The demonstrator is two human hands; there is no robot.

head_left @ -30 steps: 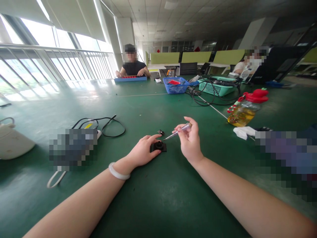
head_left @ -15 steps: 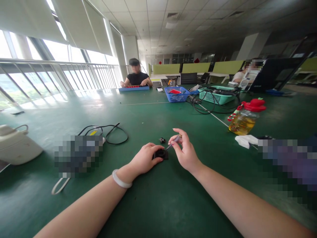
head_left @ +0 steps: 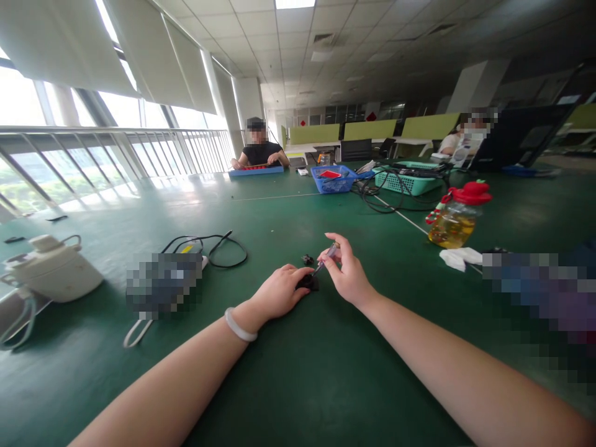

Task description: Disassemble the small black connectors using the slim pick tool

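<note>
My left hand (head_left: pixel 282 289), with a white band on its wrist, rests on the green table and grips a small black part (head_left: pixel 307 282) from the left. Much of that part is hidden under my fingers. Pinched in my right hand (head_left: pixel 347 270) is a slim screwdriver (head_left: pixel 331 251) with a clear, purplish handle. It slants down to the left, its tip at the black part; whether it sits in a screw is too small to tell. Just beyond lies a small dark metal piece (head_left: pixel 307 259), touched by neither hand.
On the left are a white container (head_left: pixel 60 270) and a blurred-out device with a black cable (head_left: pixel 235 248). A red-lidded bottle (head_left: pixel 454 223) and white tissue (head_left: pixel 460 257) stand right. Farther back are a blue basket (head_left: pixel 333 183), a green basket (head_left: pixel 405 183) and a seated person (head_left: pixel 261 152).
The view has tilted up and shifted slightly left. My left hand still grips the black part, and the screwdriver stays at it in my right hand, little changed.
</note>
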